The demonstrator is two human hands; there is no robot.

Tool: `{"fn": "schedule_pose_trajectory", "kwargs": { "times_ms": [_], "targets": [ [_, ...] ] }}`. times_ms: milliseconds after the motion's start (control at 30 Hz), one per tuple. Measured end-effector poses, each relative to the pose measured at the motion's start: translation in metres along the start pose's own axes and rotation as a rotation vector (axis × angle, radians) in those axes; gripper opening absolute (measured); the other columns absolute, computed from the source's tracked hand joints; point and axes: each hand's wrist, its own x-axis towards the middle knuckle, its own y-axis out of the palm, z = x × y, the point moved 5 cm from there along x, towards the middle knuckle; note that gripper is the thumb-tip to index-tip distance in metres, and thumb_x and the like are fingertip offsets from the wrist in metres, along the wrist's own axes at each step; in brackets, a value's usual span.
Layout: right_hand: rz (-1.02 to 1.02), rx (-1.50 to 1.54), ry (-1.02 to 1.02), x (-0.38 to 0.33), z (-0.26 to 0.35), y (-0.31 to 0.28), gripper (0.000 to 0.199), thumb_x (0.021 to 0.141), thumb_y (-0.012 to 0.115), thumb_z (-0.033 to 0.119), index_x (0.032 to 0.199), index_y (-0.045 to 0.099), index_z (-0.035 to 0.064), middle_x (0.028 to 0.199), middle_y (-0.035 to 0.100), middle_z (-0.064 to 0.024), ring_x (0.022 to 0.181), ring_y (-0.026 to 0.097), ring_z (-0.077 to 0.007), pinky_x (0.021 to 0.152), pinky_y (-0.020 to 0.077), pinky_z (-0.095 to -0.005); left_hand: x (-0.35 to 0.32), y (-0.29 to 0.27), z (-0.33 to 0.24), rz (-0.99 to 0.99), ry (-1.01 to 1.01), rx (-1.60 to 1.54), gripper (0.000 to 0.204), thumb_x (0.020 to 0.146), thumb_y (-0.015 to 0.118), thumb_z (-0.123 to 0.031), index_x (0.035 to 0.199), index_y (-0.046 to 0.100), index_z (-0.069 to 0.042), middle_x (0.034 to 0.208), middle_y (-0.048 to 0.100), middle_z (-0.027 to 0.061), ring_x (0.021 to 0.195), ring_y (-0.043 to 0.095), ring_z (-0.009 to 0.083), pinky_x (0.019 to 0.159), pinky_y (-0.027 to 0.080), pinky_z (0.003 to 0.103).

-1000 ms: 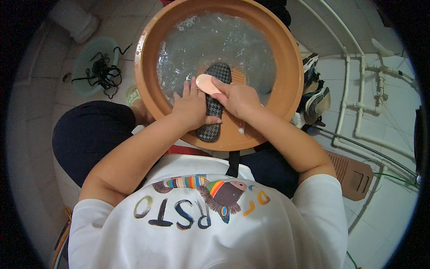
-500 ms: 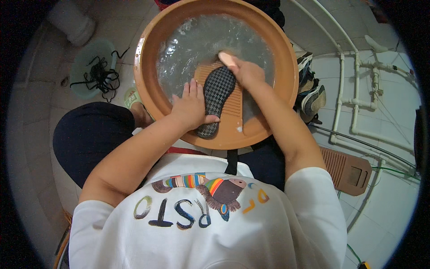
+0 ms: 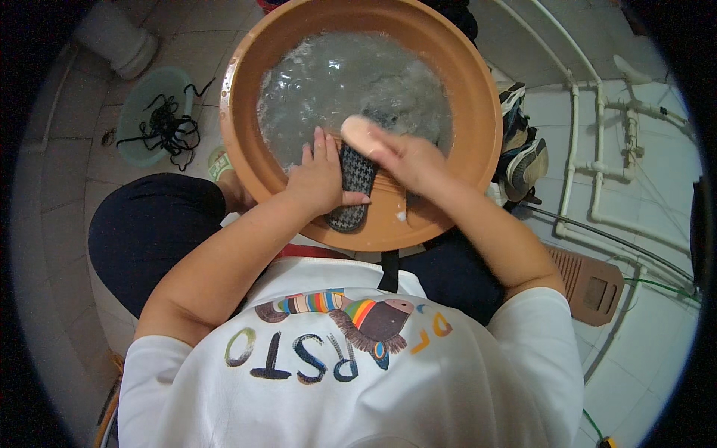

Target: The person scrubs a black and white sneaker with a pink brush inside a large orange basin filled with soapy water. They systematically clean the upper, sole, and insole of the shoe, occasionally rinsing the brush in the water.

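A patterned black-and-grey insole [image 3: 353,179] lies on the ridged, orange-brown washboard slope [image 3: 390,207] of a round basin [image 3: 482,112]. My left hand [image 3: 317,181] holds the insole down, thumb across its near part and fingers stretched along its left edge. In my right hand [image 3: 415,162] is a pale, rounded scrubbing brush [image 3: 361,135], slightly blurred, over the far part of the insole. The brush and right hand hide much of that end. Greyish sudsy water [image 3: 321,82] fills the basin behind; a dark patch shows in it beyond the brush.
On the left stands a pale green basin [image 3: 128,134] with tangled black laces [image 3: 166,123] in it. Several shoes [image 3: 525,168] are against the basin's right side. White pipes [image 3: 575,149] run along the tiled wall. A brown washboard [image 3: 590,287] lies at the right.
My right hand with the brush has moved up and left, from the insole's right side to over its far part. My left hand stays on the insole.
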Motion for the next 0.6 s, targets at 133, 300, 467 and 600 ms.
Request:
{"fn": "schedule_pose_trajectory", "kwargs": {
  "times_ms": [133,300,467,600],
  "targets": [
    [0.011,-0.154,0.201,0.029,-0.023,0.003,0.04,0.088,0.049,0.043,0.126,0.05,0.0301,0.097,0.063,-0.0168,0.089,0.06,-0.0363,0.076,0.0475,-0.0417,0.002,0.006,-0.001,-0.031,-0.001,-0.013,0.121,0.061,0.069,-0.064,0.139,0.01,0.006,0.146,0.01,0.0257,0.129,0.029,0.0414,0.096,0.038,0.049],
    [0.018,-0.251,0.052,0.015,0.0,0.009,0.042,0.087,0.05,0.041,0.127,0.049,0.0289,0.093,0.063,-0.0144,0.083,0.06,-0.0354,0.07,0.048,-0.0428,0.003,0.002,0.0,-0.007,-0.016,-0.009,0.118,0.062,0.067,-0.065,0.139,0.012,0.006,0.146,0.01,0.0251,0.13,0.028,0.0399,0.096,0.038,0.048],
    [-0.051,-0.116,0.131,0.023,-0.029,0.01,0.045,0.086,0.05,0.046,0.128,0.048,0.0303,0.097,0.063,-0.0155,0.089,0.059,-0.0369,0.079,0.0459,-0.0425,0.004,0.006,0.003,-0.071,-0.004,-0.001,0.115,0.064,0.066,-0.064,0.139,0.012,0.005,0.147,0.009,0.024,0.132,0.024,0.0387,0.098,0.037,0.049],
    [-0.112,-0.154,0.378,0.061,-0.08,-0.008,0.047,0.086,0.049,0.043,0.123,0.052,0.0144,0.106,0.061,-0.0202,0.097,0.058,-0.0377,0.082,0.0451,-0.045,0.0,0.001,-0.003,-0.059,0.006,0.023,0.113,0.064,0.066,-0.064,0.14,0.013,0.001,0.146,0.012,0.0235,0.132,0.023,0.0391,0.099,0.035,0.049]
  ]
}}
